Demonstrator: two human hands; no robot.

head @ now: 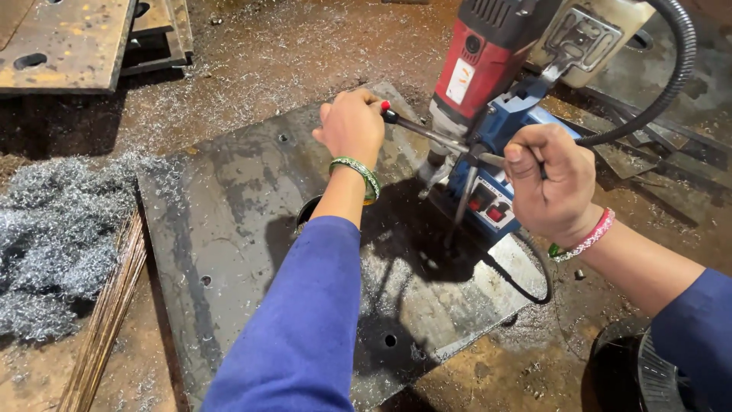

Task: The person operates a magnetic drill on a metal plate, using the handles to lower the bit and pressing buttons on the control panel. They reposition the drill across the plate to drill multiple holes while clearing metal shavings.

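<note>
On grey steel plate, red-and-blue magnetic drill standing right of centre, left hand fisted around red-tipped feed handle, right hand clenched on second handle spoke, metal swarf piled far left.

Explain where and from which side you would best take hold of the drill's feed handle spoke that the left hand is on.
Probably grip the spoke at its outer, red-tipped end, from the left, away from the drill. It is a thin bar jutting from the hub toward the left hand, which already wraps that end. The right hand closes on another spoke nearer the hub, over the steel plate.
</note>
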